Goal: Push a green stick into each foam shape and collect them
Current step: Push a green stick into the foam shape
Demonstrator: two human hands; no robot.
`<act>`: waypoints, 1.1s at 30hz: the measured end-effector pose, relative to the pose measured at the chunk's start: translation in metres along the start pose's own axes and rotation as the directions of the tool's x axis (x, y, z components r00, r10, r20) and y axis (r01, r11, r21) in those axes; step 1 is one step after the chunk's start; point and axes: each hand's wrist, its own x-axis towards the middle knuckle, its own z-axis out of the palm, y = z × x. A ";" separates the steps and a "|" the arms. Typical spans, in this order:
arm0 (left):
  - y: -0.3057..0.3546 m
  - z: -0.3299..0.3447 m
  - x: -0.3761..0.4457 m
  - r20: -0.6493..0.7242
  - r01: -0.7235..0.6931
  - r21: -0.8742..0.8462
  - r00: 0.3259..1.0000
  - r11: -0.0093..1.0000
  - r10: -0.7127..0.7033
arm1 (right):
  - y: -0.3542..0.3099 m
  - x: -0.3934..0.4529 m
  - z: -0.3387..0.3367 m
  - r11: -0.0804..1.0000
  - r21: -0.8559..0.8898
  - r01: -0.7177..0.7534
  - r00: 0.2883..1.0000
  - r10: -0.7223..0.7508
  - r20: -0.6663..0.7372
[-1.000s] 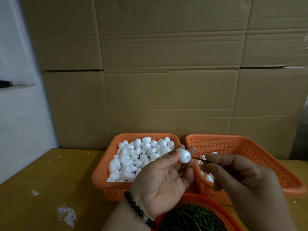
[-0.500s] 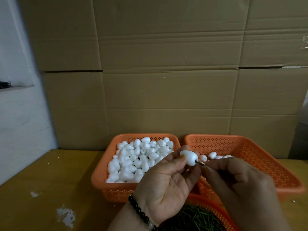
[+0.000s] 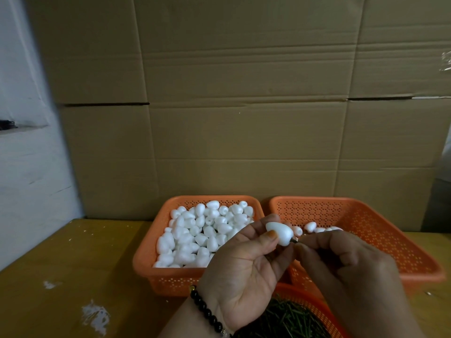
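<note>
Between pinching hands (image 3: 246,262), smooth teardrop foam (image 3: 280,234)

I see a white foam shape (image 3: 279,234) w/ a dark green stick (image 3: 294,241) at its end. Left basket (image 3: 146,258) is orange, dotted w/ small perforations, full of white foam pcs (image 3: 202,230). Right basket (image 3: 380,230) same orange, same hole pattern. Near basket (image 3: 324,311) orange too, green sticks (image 3: 288,318) inside. Bracelet (image 3: 207,311) black beads. Table (image 3: 73,264) yellowish brown w/ white smudges. Cardboard (image 3: 244,93) plain tan.
</note>
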 end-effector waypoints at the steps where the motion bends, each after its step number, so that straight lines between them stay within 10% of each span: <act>1: 0.000 0.001 0.000 -0.002 -0.002 0.004 1.000 1.000 0.002 | 0.000 0.000 0.000 1.000 -0.004 0.000 1.000 0.000 -0.001; 33: -0.001 0.001 0.000 0.001 -0.008 0.004 1.000 1.000 0.008 | 0.004 -0.001 -0.001 0.988 0.051 -0.145 0.983 0.138 0.120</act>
